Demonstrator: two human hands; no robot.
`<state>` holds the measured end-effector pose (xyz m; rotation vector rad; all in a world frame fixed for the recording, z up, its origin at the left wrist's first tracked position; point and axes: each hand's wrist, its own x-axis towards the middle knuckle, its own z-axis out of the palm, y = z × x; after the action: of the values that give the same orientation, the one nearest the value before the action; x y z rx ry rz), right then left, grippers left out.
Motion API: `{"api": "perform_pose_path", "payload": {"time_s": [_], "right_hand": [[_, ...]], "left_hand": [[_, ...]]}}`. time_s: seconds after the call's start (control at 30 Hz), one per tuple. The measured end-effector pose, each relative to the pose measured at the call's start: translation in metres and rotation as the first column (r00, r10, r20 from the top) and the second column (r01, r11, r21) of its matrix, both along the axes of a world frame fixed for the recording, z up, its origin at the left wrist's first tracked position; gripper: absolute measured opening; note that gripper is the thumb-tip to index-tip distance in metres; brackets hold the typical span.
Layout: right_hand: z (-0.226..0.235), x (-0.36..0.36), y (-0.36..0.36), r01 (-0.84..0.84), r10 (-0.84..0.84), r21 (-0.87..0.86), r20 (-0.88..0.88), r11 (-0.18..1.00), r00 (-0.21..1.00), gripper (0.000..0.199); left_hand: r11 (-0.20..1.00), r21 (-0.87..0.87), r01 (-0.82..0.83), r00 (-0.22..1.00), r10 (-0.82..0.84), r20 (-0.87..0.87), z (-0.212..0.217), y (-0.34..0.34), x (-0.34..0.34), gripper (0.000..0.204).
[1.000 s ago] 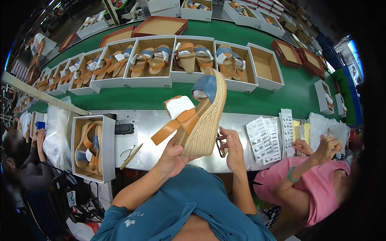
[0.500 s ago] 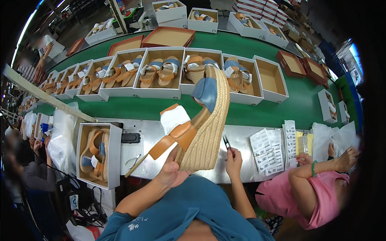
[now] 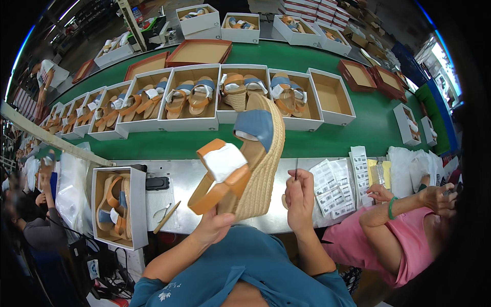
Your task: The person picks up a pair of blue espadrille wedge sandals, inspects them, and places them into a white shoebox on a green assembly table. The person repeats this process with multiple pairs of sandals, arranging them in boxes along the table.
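Wedge sandal (image 3: 263,171): heel grasped in your left hand (image 3: 216,226), toe pointing away; your right hand (image 3: 299,199), just beside, pinches a thin dark tool (image 3: 296,171).

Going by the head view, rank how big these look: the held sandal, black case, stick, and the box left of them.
1. Held sandal, perhaps helped by nearness
2. Box
3. Black case and stick, unranked: the stick looks longer, the case wider
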<state>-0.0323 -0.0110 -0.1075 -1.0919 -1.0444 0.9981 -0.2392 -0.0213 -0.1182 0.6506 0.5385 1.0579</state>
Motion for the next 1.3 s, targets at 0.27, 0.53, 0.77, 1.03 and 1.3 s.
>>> {"api": "perform_pose_path", "payload": {"time_s": [0.27, 0.53, 0.77, 1.03, 1.3], "right_hand": [[-0.117, 0.002, 0.021, 0.129, -0.485, -0.550, -0.572, 0.825, 0.661, 0.029], [-0.194, 0.036, -0.008, 0.468, -0.626, -0.582, -0.093, 0.665, 0.774, 0.025], [-0.156, 0.049, -0.025, 0.573, -0.636, -0.434, 0.000, 0.695, 0.772, 0.021], [-0.076, 0.004, -0.021, 0.349, -0.391, -0.319, -0.074, 0.881, 0.918, 0.044], [-0.036, -0.050, -0.021, 0.052, -0.057, 0.051, 0.116, 0.997, 0.992, 0.020]], "left_hand": [[0.883, 0.101, 0.459, 0.626, -0.240, -0.742, -0.054, 0.007, 0.041, 0.070], [0.868, -0.134, 0.478, 0.682, -0.463, -0.567, -0.043, 0.002, -0.014, 0.026], [0.997, -0.083, -0.008, 0.687, -0.055, -0.724, -0.146, -0.016, -0.045, 0.031], [0.948, -0.304, -0.089, 0.992, 0.059, -0.108, -0.145, 0.029, -0.026, 0.062], [0.969, -0.229, 0.094, 0.940, -0.011, 0.340, -0.036, 0.035, -0.038, 0.053]]}}
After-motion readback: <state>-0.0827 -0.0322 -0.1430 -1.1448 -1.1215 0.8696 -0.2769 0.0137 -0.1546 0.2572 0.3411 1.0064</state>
